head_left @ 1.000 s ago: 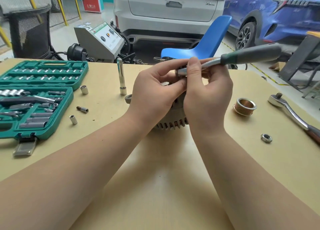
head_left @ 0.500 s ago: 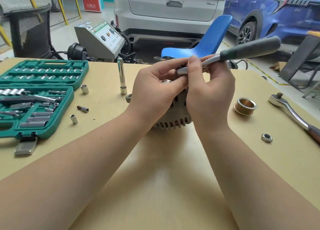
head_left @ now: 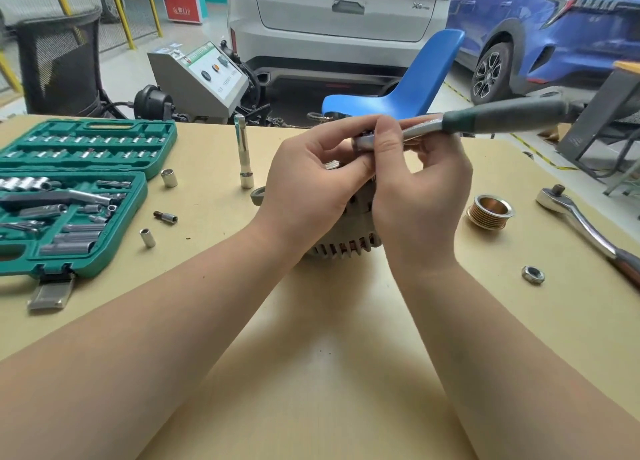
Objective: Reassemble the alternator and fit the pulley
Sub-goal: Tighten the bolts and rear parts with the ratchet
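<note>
Left hand [head_left: 304,182] and right hand [head_left: 420,196] both curled around ratchet wrench [head_left: 485,120] head atop alternator [head_left: 346,241]. Pulley [head_left: 490,212] at 3 o'clock, nut [head_left: 533,274] at 4 o'clock.

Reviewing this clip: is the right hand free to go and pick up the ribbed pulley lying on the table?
Probably not at once. The right hand is gripping the green-handled ratchet over the alternator. The pulley lies uncovered just beside that hand, with bare table between, so once the tool is released it looks reachable.
</note>
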Tool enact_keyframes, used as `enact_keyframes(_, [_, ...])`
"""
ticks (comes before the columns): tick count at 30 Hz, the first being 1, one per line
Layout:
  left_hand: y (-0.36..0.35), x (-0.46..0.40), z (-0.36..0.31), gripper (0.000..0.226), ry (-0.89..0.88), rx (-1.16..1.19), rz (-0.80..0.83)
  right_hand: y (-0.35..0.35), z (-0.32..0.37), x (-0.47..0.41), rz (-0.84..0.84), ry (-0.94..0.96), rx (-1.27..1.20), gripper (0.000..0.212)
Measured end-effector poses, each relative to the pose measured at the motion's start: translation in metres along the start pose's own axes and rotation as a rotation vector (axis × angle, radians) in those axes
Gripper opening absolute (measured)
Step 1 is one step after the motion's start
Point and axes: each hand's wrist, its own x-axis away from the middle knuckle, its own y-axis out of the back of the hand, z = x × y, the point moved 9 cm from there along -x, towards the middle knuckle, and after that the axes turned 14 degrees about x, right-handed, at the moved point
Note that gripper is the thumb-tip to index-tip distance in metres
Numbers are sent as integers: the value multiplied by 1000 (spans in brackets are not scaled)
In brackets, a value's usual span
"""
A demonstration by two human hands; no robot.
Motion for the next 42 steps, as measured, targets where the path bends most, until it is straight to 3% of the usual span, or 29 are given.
enact_keyframes(2, [0,0,-1,33,-7,-1,1,-3,2,0,10,8,1,10])
enact_keyframes(7, [4,-4,1,37,15,-70,-15,-36,-28,-20,413,-389,-426,23])
enact_keyframes(9, [4,-3,0,37,11,-75,-15,-39,-31,-18,463,-430,-466,25])
enact_keyframes(14, [2,-1,0,34,-17,-16,-1,-5,-5,-7,66,-45,-48,10])
enact_keyframes(16, [2,-1,-3,33,-29,-15,1,-3,2,-2,9,27,6,9])
enact_keyframes(18, [2,-1,-3,34,-14,-23,-5,-11,-8,-11,101,-57,-78,13])
enact_keyframes(21, [4,-3,-1,38,14,-92,-15,-35,-29,-20,413,-340,-450,19])
enact_keyframes(23, [4,-3,-1,37,24,-90,-11,-42,-34,-16,532,-435,-528,24])
enact_keyframes(25, [4,-3,-1,37,17,-78,-10,-37,-35,-18,459,-372,-465,21])
enact_keyframes(29, [0,-1,0,34,25,25,23,-8,-11,-9,93,-69,-74,11])
enact_keyframes(31, [-3,-1,0,32,35,81,52,-3,-2,-3,6,21,16,10])
enact_keyframes(33, [-3,-2,0,34,38,66,42,-9,-12,-11,95,-88,-136,16])
enact_keyframes(35, [-1,-3,0,37,37,23,21,-26,-25,-16,302,-315,-414,21])
enact_keyframes(37, [-2,-4,0,39,42,7,26,-37,-31,-14,445,-465,-544,25])
enact_keyframes(39, [-2,-3,0,38,39,-2,30,-35,-32,-14,416,-437,-493,26])
enact_keyframes(42, [0,-2,0,36,20,9,22,-10,-17,-10,165,-199,-150,21])
